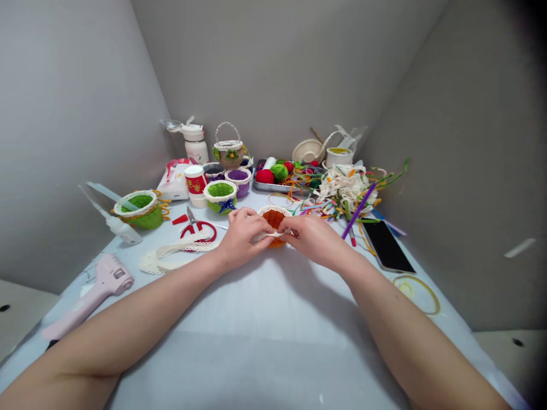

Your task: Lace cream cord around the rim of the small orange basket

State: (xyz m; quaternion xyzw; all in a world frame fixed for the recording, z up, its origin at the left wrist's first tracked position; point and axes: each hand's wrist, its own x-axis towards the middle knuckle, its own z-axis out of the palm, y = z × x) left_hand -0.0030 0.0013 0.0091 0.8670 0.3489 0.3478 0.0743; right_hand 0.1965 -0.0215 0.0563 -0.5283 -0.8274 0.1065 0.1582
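A small orange woven basket (pixel 274 218) with a white lace rim stands on the pale table between my two hands. My left hand (pixel 241 236) is curled round its left side and pinches a strip of cream lace trim (pixel 179 253). That trim runs off to the left across the table. My right hand (pixel 314 236) is closed on the same lace at the basket's right side, fingers pressed together. The lower half of the basket is hidden behind my fingers.
Red scissors (pixel 197 228) lie left of the basket, a pink glue gun (pixel 96 293) nearer the front left. Green baskets (pixel 143 209), a purple one (pixel 238 180), a red-and-white cup (pixel 196 185), a yarn tray (pixel 277 173), loose ribbons (pixel 346 191) and a phone (pixel 387 246) crowd the back and right.
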